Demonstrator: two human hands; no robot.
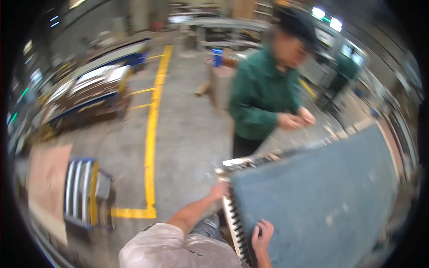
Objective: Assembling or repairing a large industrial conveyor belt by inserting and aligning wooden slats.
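Observation:
A large blue-grey sheet-like surface [313,192] covers the worktable in front of me and to my right. Along its left side runs a pale edge strip with a dark toothed row [235,223]. My left hand [218,190] is at the near-left corner of this table, by the strip. Its fingers are blurred and partly hidden. Over the left part of the blue-grey surface, my right hand [262,235] has its fingers curled. A small dark patch shows between thumb and fingers, too small to name.
Across the table stands a co-worker [263,94] in a green jacket and dark cap, hands together. A yellow floor line [153,129] runs along my left. Beyond it are a roller stand [82,192], a pinkish board [49,178] and stacked panels [100,82]. Machinery [330,53] stands far right.

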